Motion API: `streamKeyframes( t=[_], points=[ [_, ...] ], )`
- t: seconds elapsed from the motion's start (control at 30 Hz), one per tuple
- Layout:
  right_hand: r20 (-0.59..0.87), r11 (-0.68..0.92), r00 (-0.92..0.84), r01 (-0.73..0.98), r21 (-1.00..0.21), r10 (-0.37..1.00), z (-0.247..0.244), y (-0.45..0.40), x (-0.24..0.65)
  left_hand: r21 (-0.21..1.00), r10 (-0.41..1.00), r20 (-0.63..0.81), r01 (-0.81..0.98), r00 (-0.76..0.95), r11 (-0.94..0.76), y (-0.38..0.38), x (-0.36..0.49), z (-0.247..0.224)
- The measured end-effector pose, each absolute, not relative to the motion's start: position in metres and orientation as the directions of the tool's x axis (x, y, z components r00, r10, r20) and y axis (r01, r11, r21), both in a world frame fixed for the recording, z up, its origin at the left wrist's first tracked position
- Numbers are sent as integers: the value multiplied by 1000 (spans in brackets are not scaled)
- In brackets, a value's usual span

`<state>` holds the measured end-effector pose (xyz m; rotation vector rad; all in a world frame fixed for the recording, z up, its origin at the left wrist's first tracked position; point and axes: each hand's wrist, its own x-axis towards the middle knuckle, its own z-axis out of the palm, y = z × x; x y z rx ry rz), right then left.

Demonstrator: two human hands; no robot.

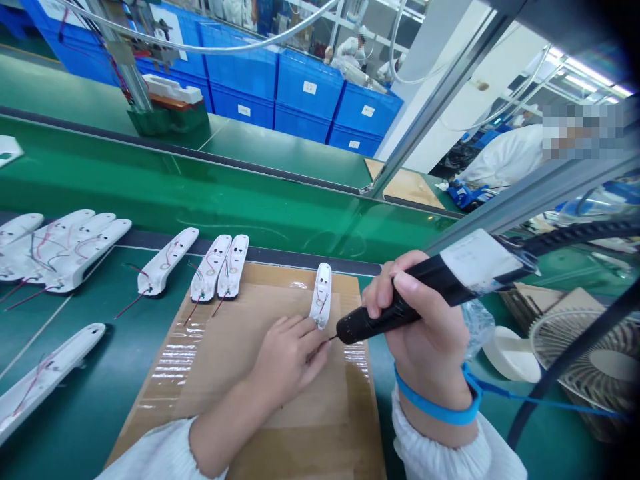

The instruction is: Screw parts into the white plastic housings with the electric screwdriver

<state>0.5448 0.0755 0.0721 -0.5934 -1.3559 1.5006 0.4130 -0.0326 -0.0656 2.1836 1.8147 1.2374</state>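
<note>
My right hand (425, 320) is wrapped round a black electric screwdriver (370, 325), its thin bit pointing left. The bit's tip meets the fingertips of my left hand (287, 353), which are pinched together; whatever they hold is hidden. Just beyond those fingers a slim white plastic housing (323, 290) with small wires lies on the cardboard sheet (265, 400), its near end partly covered. Two similar white housings (233, 267) with red and dark wires rest at the sheet's upper left.
More white housings (167, 262) with trailing wires lie on the green bench (125, 373) to the left. A round fan-like grille (595, 353) and a white round part (510, 353) are at right. Beyond the green ledge stand blue bins (307, 87). A metal post (430, 100) slants across.
</note>
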Motion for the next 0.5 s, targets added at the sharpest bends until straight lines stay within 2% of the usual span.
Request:
streamKeyframes(
  t=[0.1,0.2,0.33,0.5],
  points=[
    [249,100,-397,-359,-928,884,70,75,545,541,849,528,777,-17,-321,-33,413,-66],
    [266,117,-391,-366,-923,881,69,75,545,612,895,436,760,-94,-219,-34,411,-68],
    [334,199,-365,-360,-912,869,69,73,546,708,929,227,704,-291,47,-29,408,-69],
    [392,288,-352,-313,-905,850,63,65,548,720,962,-50,658,-269,221,-23,409,-60]
  ],
)
